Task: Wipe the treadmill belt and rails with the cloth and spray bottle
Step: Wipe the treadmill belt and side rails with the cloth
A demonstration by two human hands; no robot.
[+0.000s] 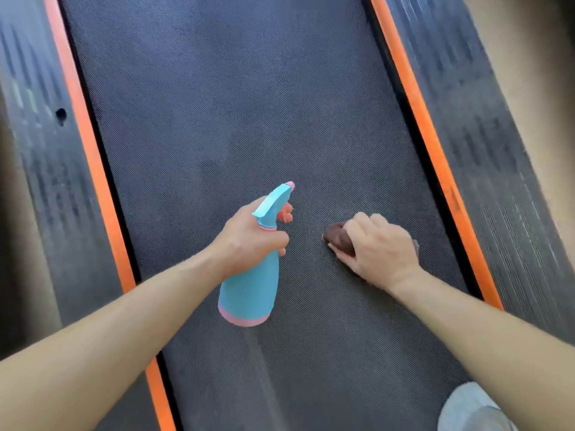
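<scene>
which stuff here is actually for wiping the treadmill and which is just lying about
For the job: spray bottle, gripped by the left hand; brown cloth, held on the belt by the right hand; side rails.
Just there: pale grey shape at bottom right, maybe a shoe; tan floor.

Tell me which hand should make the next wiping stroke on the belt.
Right. The right hand holds the brown cloth down on the belt, ready to wipe. The left hand is occupied gripping the spray bottle by its neck.
</scene>
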